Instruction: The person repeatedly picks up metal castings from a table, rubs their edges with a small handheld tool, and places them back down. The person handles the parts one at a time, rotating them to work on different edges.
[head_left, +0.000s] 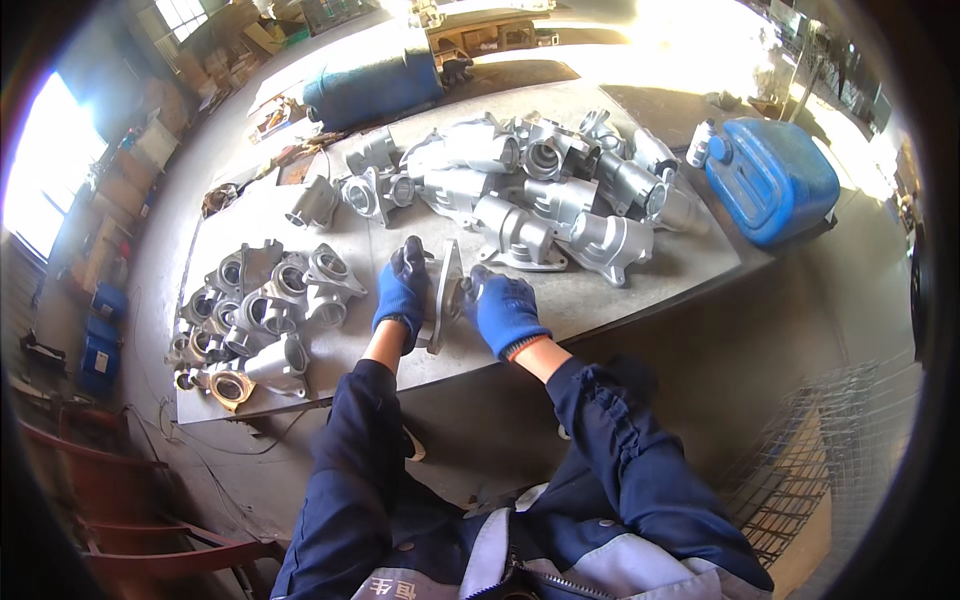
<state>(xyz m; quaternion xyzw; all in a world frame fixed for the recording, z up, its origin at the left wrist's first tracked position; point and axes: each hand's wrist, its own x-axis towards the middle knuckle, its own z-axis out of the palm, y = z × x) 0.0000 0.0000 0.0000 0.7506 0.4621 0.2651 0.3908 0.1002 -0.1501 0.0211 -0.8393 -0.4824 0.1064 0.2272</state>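
Observation:
A silver-grey metal casting (446, 290) with a flat flange stands on edge at the front of the table, between my two hands. My left hand (402, 285), in a blue work glove with dark fingertips, is closed on the casting's left side. On the other side my right hand (503, 308), gloved the same way, has its fingers curled close to the flange. Whatever those fingers may hold is hidden. Left of my left hand sits a group of smaller castings (270, 312), one of them a brownish ring-shaped part (231, 387).
Larger silver castings (545, 190) are heaped beyond my hands on the metal-topped table (375, 345). A blue jerrycan (770, 180) with a small white bottle (700, 143) stands at the right. Behind lies a blue drum (372, 75). A wire mesh basket (800, 470) is low on the right.

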